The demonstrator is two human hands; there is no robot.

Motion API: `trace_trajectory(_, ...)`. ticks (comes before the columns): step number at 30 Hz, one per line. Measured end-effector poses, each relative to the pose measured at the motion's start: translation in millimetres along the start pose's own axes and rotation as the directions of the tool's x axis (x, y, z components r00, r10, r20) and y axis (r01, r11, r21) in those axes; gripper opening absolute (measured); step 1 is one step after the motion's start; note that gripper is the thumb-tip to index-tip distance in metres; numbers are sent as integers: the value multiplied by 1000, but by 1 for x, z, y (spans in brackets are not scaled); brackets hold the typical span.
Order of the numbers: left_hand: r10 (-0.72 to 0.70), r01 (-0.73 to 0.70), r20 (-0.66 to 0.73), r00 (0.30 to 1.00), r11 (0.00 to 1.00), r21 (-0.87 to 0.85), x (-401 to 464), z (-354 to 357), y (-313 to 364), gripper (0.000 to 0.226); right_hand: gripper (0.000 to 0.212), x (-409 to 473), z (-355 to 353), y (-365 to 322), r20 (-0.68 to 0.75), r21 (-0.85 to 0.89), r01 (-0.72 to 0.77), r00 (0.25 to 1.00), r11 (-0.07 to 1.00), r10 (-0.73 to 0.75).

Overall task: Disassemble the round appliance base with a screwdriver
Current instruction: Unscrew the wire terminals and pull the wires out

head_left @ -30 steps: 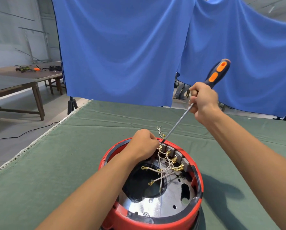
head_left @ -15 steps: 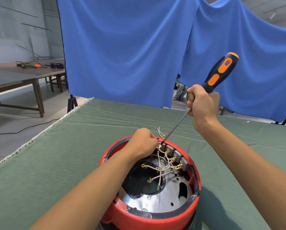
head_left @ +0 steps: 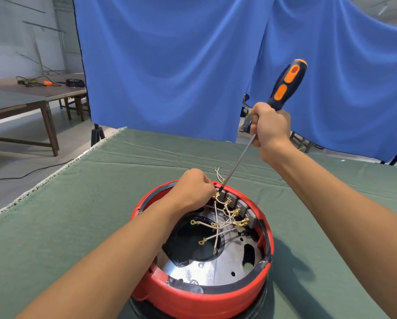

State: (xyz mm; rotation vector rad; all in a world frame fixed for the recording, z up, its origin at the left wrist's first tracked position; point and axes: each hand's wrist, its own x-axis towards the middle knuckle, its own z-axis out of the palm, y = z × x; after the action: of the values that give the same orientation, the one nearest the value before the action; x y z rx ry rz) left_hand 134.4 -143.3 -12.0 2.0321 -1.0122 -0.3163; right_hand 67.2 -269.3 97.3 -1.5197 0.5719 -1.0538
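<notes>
The right hand grips the screwdriver, tip at the base's twelve o'clock screw; the left hand pinches wires aside.

Right hand grips screwdriver; left hand inside red base.

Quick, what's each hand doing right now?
Left hand: fingers curled at the wires, grip hidden, cannot tell.
Right hand: gripping the screwdriver.

Glossy red plastic base; shiny metal plate; matt green cloth.
</notes>
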Motion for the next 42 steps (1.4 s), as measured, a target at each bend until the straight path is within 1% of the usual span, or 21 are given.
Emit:
trace_trajectory(3,1,-1,2,1000,1000,11,0,-1,1,15,24,9,0,4,-19,10,-89,996,996,89)
trace_trajectory(9,-26,26,-17,1000,1000,15,-1,0,0,20,20,19,2,13,-47,11,-207,977,978,207)
trace_trajectory(14,-19,21,-70,997,999,36,-1,1,1,21,22,15,3,28,-2,69,-306,952,949,307)
trace_trajectory(17,-21,25,-78,997,999,47,-1,1,1,22,28,13,-1,20,18,92,-261,965,961,260)
trace_trajectory(22,-24,26,-50,998,999,42,1,1,0,20,33,0,-8,6,-10,69,-12,1000,998,13)
trace_trajectory(25,-22,24,-42,999,999,30,0,1,1,17,35,-10,-7,2,-13,53,87,996,995,-86)
trace_trajectory(31,-59,58,-22,998,997,-48,-3,0,4,16,37,-23,-5,0,17,77,203,979,976,-205)
trace_trajectory(33,-81,78,-34,996,993,-92,-3,-1,6,19,36,-25,-4,-1,40,73,220,974,973,-223)
trace_trajectory(36,-93,86,-43,995,986,-140,-5,-3,9,14,35,-24,-4,-3,54,26,212,976,977,-213)
trace_trajectory(39,-104,97,-43,994,985,-145,-6,-3,10,14,35,-16,-2,-3,22,-16,132,991,991,-132)
trace_trajectory(42,-111,105,-43,993,985,-136,-5,-2,10,15,31,-4,0,0,-27,-19,34,999,999,-35)
